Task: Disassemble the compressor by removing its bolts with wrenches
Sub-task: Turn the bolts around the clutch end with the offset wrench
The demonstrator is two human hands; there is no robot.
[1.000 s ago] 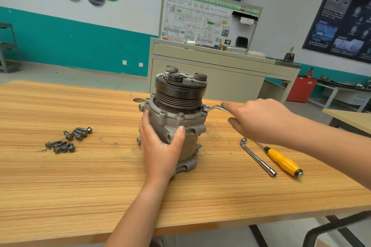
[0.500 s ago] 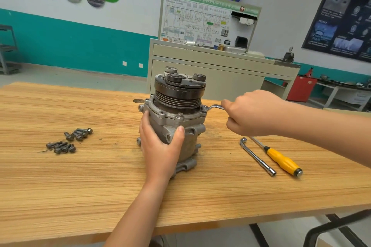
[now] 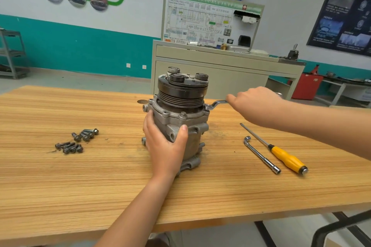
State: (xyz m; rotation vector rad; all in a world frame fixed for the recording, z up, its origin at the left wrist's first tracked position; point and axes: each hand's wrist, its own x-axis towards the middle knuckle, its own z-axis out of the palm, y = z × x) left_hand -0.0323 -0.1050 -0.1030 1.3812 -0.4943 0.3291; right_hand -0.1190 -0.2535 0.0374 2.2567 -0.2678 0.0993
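The compressor [image 3: 181,106] stands upright on the wooden worktop [image 3: 100,186], pulley end up. It is about midway between the left and right edges and nearer the far edge than the near one. Its grey cast body rests on a lugged base plate, and the dark grooved pulley sits above a flange ringed with bolt heads.

The left hand [image 3: 164,146] grips the body from the near side. Its thumb presses the front face just under the flange, and its fingers curl round the left flank, holding the housing against the worktop.

The right hand [image 3: 255,104] reaches in from the right edge with its fingers closed round the handle of a slim offset wrench [image 3: 215,104]. The wrench's ring end sits on a bolt at the right side of the flange. Most of the handle is hidden inside the fist, and only the cranked neck shows between the knuckles and the flange.

Toward the left edge, well apart from the compressor, a scatter of loose bolts [image 3: 86,135] lies in two small clumps, one just nearer the near edge than the other.

To the right of the compressor, under the right forearm, an L-shaped socket wrench [image 3: 261,155] lies on the worktop. Just beside it is a screwdriver [image 3: 287,159] with a yellow handle. The two run roughly parallel, slanting toward the near right corner.
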